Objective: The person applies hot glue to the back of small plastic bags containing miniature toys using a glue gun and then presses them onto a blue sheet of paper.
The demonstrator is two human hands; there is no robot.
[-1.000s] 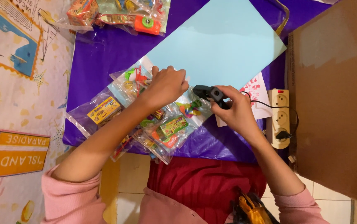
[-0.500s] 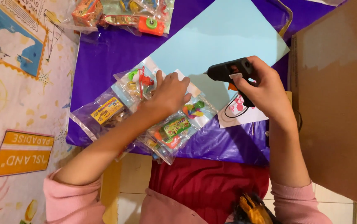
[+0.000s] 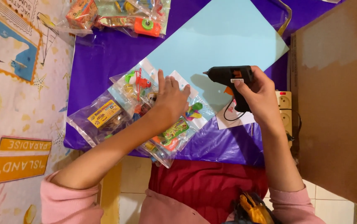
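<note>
My right hand (image 3: 258, 96) grips a black glue gun (image 3: 228, 76) with an orange trigger, its nozzle pointing left over a light blue sheet of card (image 3: 220, 45). My left hand (image 3: 169, 99) lies flat, fingers together, on several clear plastic bags of small colourful toys (image 3: 139, 110) that overlap the card's lower left corner. All of this rests on a purple plastic table cover (image 3: 99, 58).
More toy packets (image 3: 116, 14) lie at the top edge. A large brown cardboard box (image 3: 336, 95) stands to the right, with a white power strip (image 3: 285, 110) beside it. A printed beach mat (image 3: 16, 95) covers the floor on the left. My red skirt (image 3: 207, 182) shows below.
My right hand has lifted the glue gun from near the table's front edge and carried it up over the blue card. The left hand stays pressed on the bags.
</note>
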